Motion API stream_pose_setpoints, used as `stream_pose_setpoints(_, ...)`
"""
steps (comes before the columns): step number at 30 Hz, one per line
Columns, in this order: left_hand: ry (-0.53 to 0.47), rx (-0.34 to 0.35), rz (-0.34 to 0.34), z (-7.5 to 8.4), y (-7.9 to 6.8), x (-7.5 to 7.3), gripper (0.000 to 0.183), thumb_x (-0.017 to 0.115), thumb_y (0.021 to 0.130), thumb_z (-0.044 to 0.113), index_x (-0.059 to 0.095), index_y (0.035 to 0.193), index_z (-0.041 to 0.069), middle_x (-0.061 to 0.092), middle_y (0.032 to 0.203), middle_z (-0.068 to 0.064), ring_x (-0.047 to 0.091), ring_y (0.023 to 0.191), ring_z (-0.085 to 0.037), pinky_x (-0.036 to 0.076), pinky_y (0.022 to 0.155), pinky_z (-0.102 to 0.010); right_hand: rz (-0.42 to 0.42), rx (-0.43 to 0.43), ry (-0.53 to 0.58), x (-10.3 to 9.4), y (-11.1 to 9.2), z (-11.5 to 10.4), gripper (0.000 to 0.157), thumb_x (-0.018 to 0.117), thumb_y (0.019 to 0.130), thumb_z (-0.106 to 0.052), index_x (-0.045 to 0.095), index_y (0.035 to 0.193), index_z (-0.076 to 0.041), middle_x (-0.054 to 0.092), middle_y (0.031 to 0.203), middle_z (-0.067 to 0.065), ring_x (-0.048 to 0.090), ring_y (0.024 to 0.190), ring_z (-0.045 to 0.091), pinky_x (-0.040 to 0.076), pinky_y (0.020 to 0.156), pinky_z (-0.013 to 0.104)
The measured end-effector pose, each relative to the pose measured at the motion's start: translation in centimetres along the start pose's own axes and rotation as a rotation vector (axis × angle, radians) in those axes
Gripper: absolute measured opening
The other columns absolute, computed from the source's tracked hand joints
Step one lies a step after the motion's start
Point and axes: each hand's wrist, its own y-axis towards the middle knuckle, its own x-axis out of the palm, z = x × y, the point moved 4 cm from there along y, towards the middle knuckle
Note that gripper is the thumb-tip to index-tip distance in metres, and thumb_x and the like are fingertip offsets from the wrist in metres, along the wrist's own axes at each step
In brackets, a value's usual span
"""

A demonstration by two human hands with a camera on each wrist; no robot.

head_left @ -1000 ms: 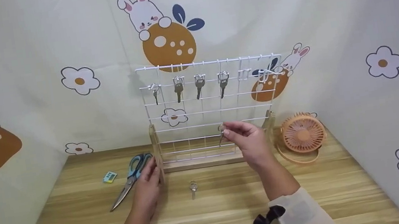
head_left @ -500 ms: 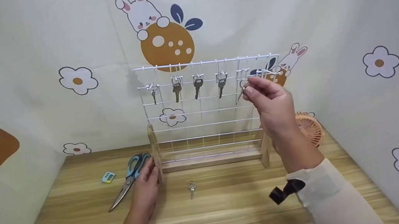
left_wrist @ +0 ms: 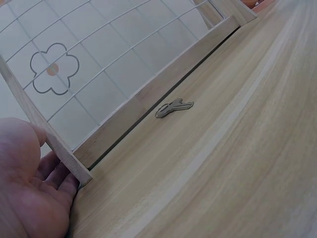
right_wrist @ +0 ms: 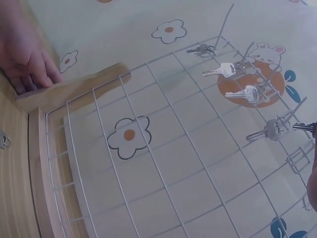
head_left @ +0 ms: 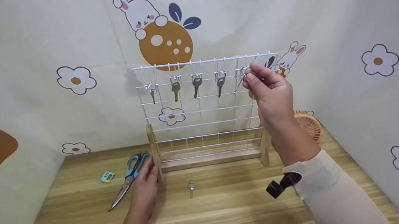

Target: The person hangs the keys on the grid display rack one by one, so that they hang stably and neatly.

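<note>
The key (head_left: 239,84) is up at the fifth hook (head_left: 244,71) of the rack (head_left: 200,63), pinched by its ring in the right hand (head_left: 269,92), apparently not yet hung. Four keys (head_left: 186,86) already hang along the top row; I'd say one more waits, the loose key (head_left: 191,187) on the desk (head_left: 236,208) before the rack. The left hand (head_left: 147,187) rests relaxed against the rack's wooden post (left_wrist: 47,134), clamped on nothing.
</note>
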Motion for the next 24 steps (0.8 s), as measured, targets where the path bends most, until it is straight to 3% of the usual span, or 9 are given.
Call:
stream_pose_setpoints(5,0.006,0.007,0.006,0.0,0.0,-0.1,0.054,0.045,0.116,0.036,0.034,0.169,0.032,0.027,0.179,-0.003,0.028,0.165,-0.032,0.034,0.133,-0.051,0.025,-0.002,0.005,0.3,0.1,0.2,0.028,0.072,0.1,0.001,0.074,0.128,0.0,0.074,0.102,0.003,0.076,0.085,0.01,0.063,0.076,0.019)
stream_pose_setpoints(15,0.013,0.014,0.011,0.0,-0.1,-0.1,0.054,0.047,0.116,0.033,0.035,0.169,0.028,0.028,0.179,-0.005,0.026,0.166,-0.033,0.031,0.134,-0.051,0.01,0.005,0.059,-0.3,-0.2,2.0,0.035,0.068,0.1,0.006,0.065,0.134,0.012,0.072,0.109,0.007,0.075,0.094,0.013,0.066,0.095,0.029)
stream_pose_setpoints(24,0.015,-0.003,0.005,-0.1,0.2,-0.1,0.054,0.044,0.117,0.034,0.033,0.169,0.03,0.024,0.18,-0.004,0.025,0.166,-0.031,0.03,0.134,-0.05,0.016,0.071,0.033,-0.7,-2.3,5.3,0.027,0.069,0.101,0.003,0.07,0.128,0.008,0.073,0.101,0.004,0.075,0.092,0.016,0.067,0.094,0.032)
